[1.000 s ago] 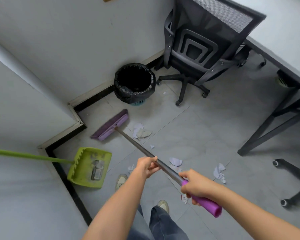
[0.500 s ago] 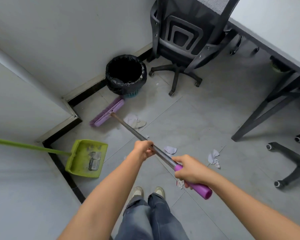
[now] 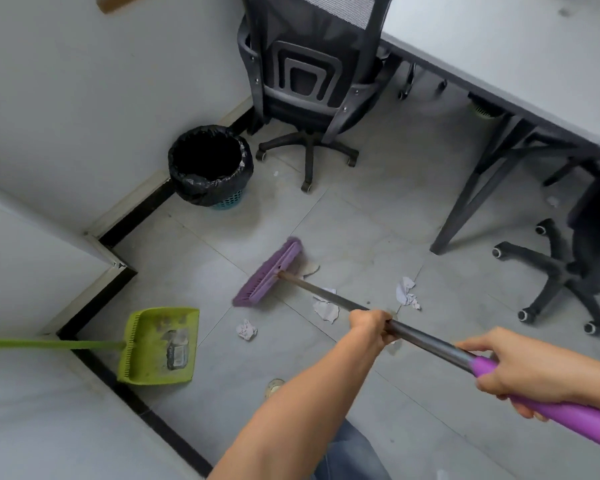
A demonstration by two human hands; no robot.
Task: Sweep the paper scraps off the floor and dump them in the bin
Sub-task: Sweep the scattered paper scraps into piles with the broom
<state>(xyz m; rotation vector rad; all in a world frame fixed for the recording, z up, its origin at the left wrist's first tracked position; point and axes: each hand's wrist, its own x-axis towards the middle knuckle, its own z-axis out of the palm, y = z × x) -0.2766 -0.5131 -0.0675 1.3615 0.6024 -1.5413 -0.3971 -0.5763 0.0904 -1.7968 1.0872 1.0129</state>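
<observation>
Purple-headed broom (image 3: pixel 267 271) gripped in both hands; left hand (image 3: pixel 371 327) wrapped round the bare metal shaft, fingers curled tight; right hand (image 3: pixel 527 368) closed round the shaft where the purple handle sleeve (image 3: pixel 575 422) begins, behind the left fingers and nearer the body; broom head down on the grey floor tiles (image 3: pixel 361 220), well ahead of the left fingers, slightly blurred. Paper scraps (image 3: pixel 326 309) scattered between head and fingers, the largest under the shaft just ahead of the left fingers; another torn piece (image 3: pixel 406 292) to the right of them; crumpled ball (image 3: pixel 246 329) to their left; small bit (image 3: pixel 310 269) just beside the head's right end. Green dustpan (image 3: pixel 160 344) far left of the fingers, some litter lying in it; black-lined bin (image 3: pixel 210 166) by the wall, well beyond the broom head; office chair (image 3: pixel 309 74) and desk (image 3: pixel 499 46) farther off.
</observation>
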